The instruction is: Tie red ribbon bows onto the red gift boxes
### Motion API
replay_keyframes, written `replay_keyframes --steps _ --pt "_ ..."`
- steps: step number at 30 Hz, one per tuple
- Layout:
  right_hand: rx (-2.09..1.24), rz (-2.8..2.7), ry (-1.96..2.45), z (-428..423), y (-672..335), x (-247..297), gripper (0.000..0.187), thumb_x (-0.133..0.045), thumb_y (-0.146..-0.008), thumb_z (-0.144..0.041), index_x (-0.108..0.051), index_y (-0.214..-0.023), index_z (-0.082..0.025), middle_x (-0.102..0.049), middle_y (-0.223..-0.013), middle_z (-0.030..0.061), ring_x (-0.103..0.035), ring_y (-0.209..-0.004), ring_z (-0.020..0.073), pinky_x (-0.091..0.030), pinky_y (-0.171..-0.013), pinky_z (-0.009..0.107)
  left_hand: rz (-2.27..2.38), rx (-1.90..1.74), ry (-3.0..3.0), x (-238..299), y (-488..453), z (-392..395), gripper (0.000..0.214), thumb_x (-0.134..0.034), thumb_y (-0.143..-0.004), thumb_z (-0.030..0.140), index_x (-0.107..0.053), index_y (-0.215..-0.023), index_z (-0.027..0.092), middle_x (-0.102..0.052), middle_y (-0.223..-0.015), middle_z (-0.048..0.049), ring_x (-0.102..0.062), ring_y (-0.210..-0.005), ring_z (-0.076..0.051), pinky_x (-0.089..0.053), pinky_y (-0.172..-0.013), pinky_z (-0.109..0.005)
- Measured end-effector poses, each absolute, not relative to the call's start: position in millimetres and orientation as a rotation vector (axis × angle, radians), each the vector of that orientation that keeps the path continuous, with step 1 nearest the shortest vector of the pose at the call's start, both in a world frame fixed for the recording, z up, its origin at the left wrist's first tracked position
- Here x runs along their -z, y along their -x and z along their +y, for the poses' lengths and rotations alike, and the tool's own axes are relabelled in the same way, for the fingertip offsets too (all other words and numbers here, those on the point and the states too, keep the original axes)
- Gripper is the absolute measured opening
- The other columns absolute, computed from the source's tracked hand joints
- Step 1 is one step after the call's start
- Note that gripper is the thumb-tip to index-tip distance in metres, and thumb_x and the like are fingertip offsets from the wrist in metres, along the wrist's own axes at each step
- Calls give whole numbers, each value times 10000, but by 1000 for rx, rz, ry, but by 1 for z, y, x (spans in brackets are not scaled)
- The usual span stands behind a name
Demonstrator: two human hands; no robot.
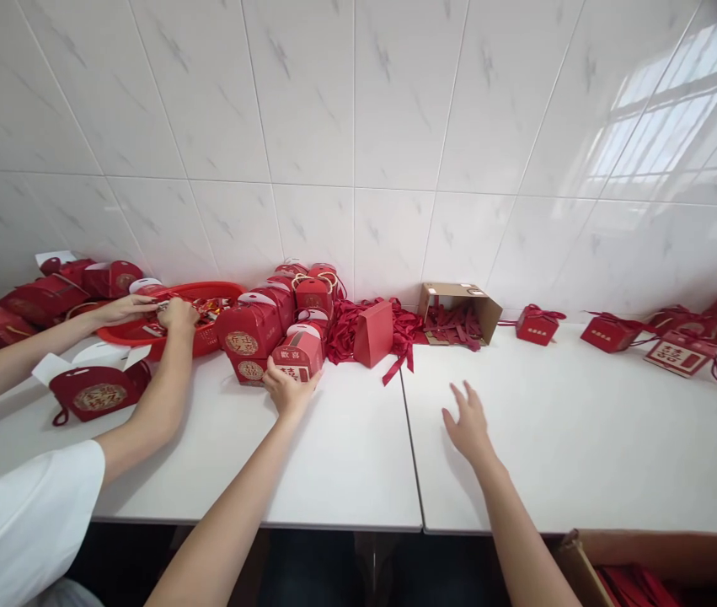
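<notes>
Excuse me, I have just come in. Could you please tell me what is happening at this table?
A person's left hand holds a red box beside a stack of similar boxes. The right hand is open and holds nothing, with its fingers spread over the white table. To the left, a co-worker's hands are at a red basket. Red ribbons lie in a pile near the wall, next to a cardboard box.

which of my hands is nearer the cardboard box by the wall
Right. Your right hand is open over the table, in front of the cardboard box; your left hand is farther away, off to its left, holding a red box.
</notes>
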State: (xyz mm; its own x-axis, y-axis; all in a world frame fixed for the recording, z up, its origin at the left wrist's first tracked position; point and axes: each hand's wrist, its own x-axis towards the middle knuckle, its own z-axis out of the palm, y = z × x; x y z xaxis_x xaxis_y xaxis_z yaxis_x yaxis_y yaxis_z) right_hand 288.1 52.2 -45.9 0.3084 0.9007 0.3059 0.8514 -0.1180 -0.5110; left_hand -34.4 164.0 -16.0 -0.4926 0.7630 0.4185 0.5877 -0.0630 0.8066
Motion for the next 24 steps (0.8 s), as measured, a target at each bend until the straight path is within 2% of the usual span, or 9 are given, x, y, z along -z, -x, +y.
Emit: replay_keyframes --steps 2,4,9,13,15,18,21,24 --pt "-150 -1677 1906 74 -268 45 506 -409 -833 -146 -448 -1337 -172 -311 -1483 124 -262 -1369 308 -371 -1002 473 2042 -1607 -1487 18 33 165 1016 -756 -599 434 -144 -1357 145 -270 -1319 -242 -277 -1281 -433 -292 -998 -599" --pt "-197 -1771 1866 96 -250 45 545 -402 -810 -79 -452 -1337 -208 -336 -1482 81 -273 -1369 286 -371 -1003 459 2031 -1608 -1515 20 33 160 1002 -751 -610 402 -144 -1365 149 -281 -1322 -240 -294 -1275 -433 -307 -987 -606" --pt "-290 -1878 1829 139 -226 47 597 -402 -780 -6 -456 -1335 -220 -366 -1470 72 -268 -1371 274 -268 -1040 523 1768 -1512 -1765 30 40 115 976 -740 -634 327 -138 -1394 222 -336 -1350 -156 -375 -1267 -344 -360 -1024 -479" --pt "-320 -1870 1813 145 -221 56 400 -403 -851 -110 -589 -1177 -246 -527 -1347 56 -363 -1316 261 -227 -1033 544 1226 -1223 -1820 35 51 59 964 -697 -708 298 -45 -1417 305 -312 -1391 -140 -463 -1201 -297 -432 -958 -473" --pt "-307 -1847 1805 140 -222 59 319 -392 -877 -166 -646 -1054 -243 -614 -1229 55 -426 -1263 254 -240 -1021 527 1041 -1063 -1800 32 57 35 962 -684 -732 288 -26 -1434 307 -269 -1445 -147 -433 -1241 -305 -404 -993 -489" --pt "-276 -1833 1780 129 -226 62 261 -420 -867 -197 -669 -942 -224 -661 -1100 62 -511 -1150 236 -298 -987 457 913 -947 -1745 22 61 13 930 -656 -753 260 -46 -1454 298 -242 -1495 -128 -349 -1319 -315 -338 -1059 -488" --pt "-261 -1856 1733 117 -228 62 248 -433 -847 -179 -672 -914 -194 -668 -1011 75 -560 -1034 224 -363 -933 391 894 -939 -1661 13 57 7 887 -588 -749 170 -76 -1461 308 -264 -1505 -97 -368 -1316 -307 -371 -1046 -465" --pt "-262 -1906 1664 100 -226 62 268 -440 -830 -150 -674 -960 -170 -670 -979 85 -568 -1001 225 -395 -918 361 1043 -1039 -1638 9 47 7 814 -455 -761 87 -107 -1459 321 -302 -1494 -72 -374 -1322 -276 -413 -1019 -435"
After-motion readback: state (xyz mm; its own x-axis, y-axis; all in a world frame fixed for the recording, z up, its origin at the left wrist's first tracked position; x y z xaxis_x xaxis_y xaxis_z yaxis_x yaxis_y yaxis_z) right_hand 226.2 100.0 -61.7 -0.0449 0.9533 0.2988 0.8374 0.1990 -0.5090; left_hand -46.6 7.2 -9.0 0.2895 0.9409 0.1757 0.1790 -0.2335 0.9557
